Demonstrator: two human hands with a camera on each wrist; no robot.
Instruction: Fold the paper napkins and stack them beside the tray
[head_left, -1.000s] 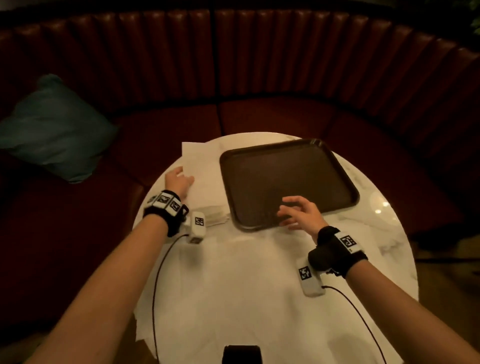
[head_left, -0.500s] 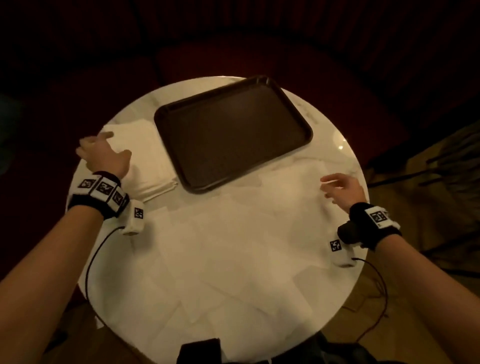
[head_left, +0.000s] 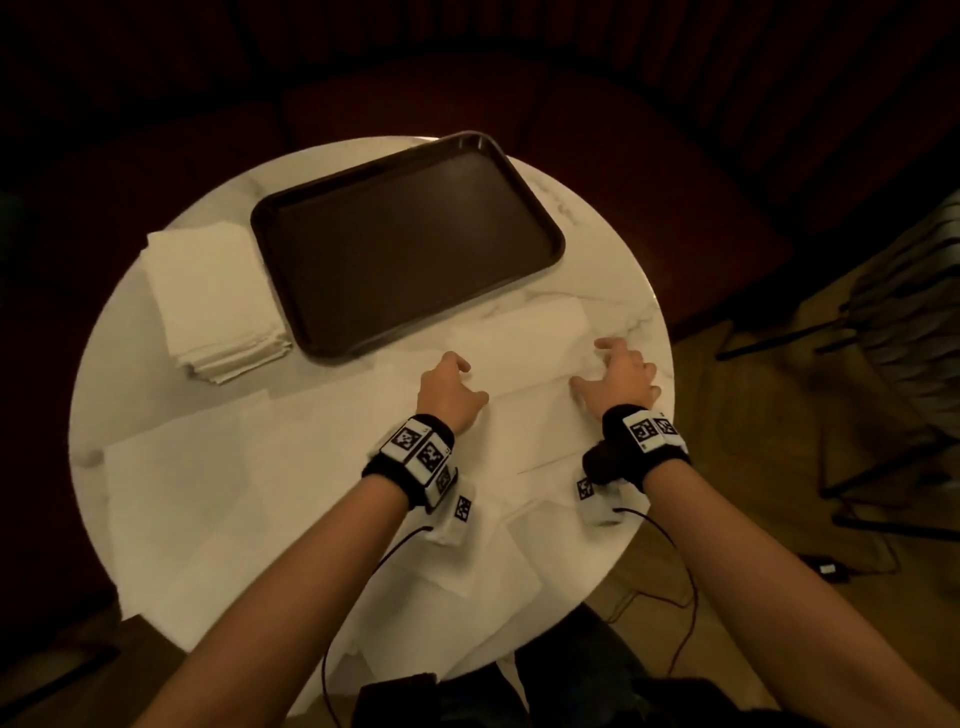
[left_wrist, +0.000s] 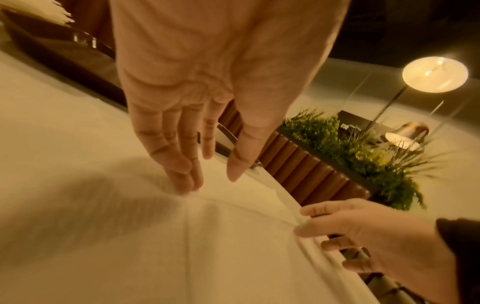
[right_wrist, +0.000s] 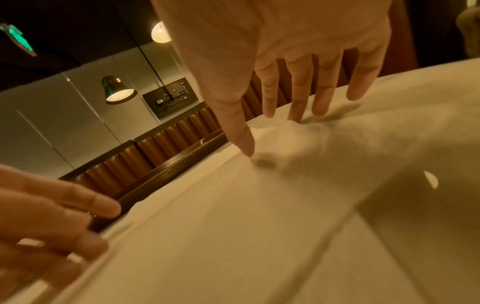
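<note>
An empty dark brown tray (head_left: 405, 244) lies at the back of the round table. Left of it sits a stack of folded white napkins (head_left: 218, 301). One unfolded napkin (head_left: 524, 353) lies in front of the tray's right corner. My left hand (head_left: 451, 387) rests at its left side, fingertips (left_wrist: 182, 179) straight and touching the paper. My right hand (head_left: 618, 374) is at its right side near the table edge, thumb and fingertips (right_wrist: 296, 115) pressing down on the napkin (right_wrist: 259, 205). Several more unfolded napkins (head_left: 249, 493) cover the near half of the table.
The white marble table (head_left: 618, 260) ends close to my right hand. A dark red curved bench wraps round the back. Metal chair legs (head_left: 883, 364) stand on the floor to the right. Cables hang from both wrists. A green plant (left_wrist: 363, 156) stands behind the bench.
My left hand has left the folded stack and moved right to the napkin in front of the tray. My right hand has stayed by the right edge and come down onto that same napkin.
</note>
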